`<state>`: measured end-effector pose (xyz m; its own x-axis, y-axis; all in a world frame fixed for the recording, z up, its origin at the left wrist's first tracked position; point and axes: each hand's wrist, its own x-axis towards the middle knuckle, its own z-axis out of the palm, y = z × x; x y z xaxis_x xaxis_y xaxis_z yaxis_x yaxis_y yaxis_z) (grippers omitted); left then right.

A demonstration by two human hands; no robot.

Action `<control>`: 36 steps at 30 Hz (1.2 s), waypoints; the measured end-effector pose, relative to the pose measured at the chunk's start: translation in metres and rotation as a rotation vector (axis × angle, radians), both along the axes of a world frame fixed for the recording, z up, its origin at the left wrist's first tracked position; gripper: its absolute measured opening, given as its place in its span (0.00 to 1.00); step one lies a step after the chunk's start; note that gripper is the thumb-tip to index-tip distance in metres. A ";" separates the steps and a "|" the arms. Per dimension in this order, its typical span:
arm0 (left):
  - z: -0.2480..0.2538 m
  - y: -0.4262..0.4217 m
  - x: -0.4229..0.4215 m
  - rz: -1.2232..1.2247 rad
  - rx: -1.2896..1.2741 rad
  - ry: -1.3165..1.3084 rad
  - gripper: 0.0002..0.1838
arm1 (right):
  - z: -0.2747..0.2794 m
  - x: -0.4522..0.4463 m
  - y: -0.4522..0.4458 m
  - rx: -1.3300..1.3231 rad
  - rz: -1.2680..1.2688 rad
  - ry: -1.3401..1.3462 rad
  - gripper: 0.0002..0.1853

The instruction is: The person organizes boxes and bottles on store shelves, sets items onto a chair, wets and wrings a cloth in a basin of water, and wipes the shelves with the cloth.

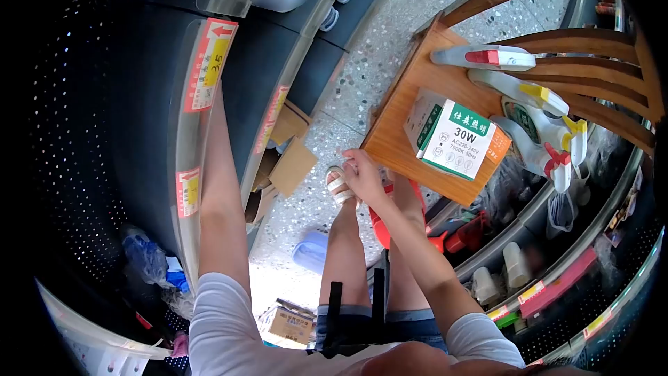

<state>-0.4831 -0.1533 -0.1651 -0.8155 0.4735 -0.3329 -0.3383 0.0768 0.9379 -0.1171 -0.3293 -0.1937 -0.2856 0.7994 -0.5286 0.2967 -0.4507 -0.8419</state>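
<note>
Fingers (353, 159) of the right hand (365, 179) curl loosely, seemingly empty, near a wooden chair (391, 142) bearing a 30W lamp box (463, 141) and spray bottles (520, 90); the left hand, behind a price label (208, 66), can't be judged. Reaching looks under way.

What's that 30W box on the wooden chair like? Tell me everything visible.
The box looks like cardboard: white, with a green band of lettering, dark print including 30W and 7000K, small icons and an orange patch. A green-and-white side also shows. It sits on the wooden seat, apparently closed, its printed face up. Bottles are close beside it; contact is unclear. The right hand does not touch it.
</note>
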 end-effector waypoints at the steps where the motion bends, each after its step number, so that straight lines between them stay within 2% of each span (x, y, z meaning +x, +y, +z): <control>1: 0.000 -0.001 0.000 0.004 0.002 -0.010 0.25 | -0.005 0.006 -0.008 0.004 -0.001 -0.029 0.12; 7: 0.004 -0.001 0.010 0.019 0.022 -0.080 0.25 | -0.012 0.026 -0.021 0.051 0.040 -0.099 0.12; 10: 0.007 -0.007 0.022 0.018 0.011 -0.123 0.25 | 0.017 0.026 -0.008 -0.003 -0.016 -0.041 0.12; 14: 0.016 -0.039 0.045 0.032 -0.005 -0.199 0.24 | 0.024 0.028 -0.018 0.131 -0.003 -0.021 0.11; 16: 0.018 -0.061 0.052 0.031 -0.025 -0.262 0.25 | 0.047 0.035 -0.016 0.104 -0.028 0.023 0.11; 21: 0.050 -0.104 0.096 -0.021 -0.023 -0.505 0.28 | 0.078 0.058 -0.025 0.199 0.015 0.017 0.10; 22: 0.052 -0.114 0.103 -0.029 -0.005 -0.585 0.30 | 0.084 0.064 -0.027 0.164 -0.014 0.000 0.11; 24: 0.076 -0.121 0.136 -0.012 -0.077 -0.579 0.27 | 0.097 0.078 -0.032 0.092 -0.077 -0.036 0.12; 27: 0.084 -0.141 0.174 -0.043 -0.129 -0.694 0.27 | 0.122 0.103 -0.029 0.265 -0.219 -0.159 0.15; 29: 0.088 -0.150 0.202 -0.065 -0.198 -0.658 0.27 | 0.160 0.125 -0.005 0.453 -0.193 -0.343 0.19; 30: 0.086 -0.155 0.211 -0.080 -0.223 -0.661 0.26 | 0.172 0.137 0.004 0.544 -0.175 -0.432 0.21; 31: 0.081 -0.161 0.217 -0.128 -0.226 -0.641 0.26 | 0.172 0.149 0.008 0.554 -0.152 -0.435 0.30; 33: 0.074 -0.168 0.228 -0.146 -0.226 -0.641 0.24 | 0.189 0.162 0.039 0.582 -0.075 -0.481 0.35; 36: 0.079 -0.165 0.249 -0.201 -0.277 -0.465 0.22 | 0.202 0.169 0.083 0.597 0.127 -0.544 0.40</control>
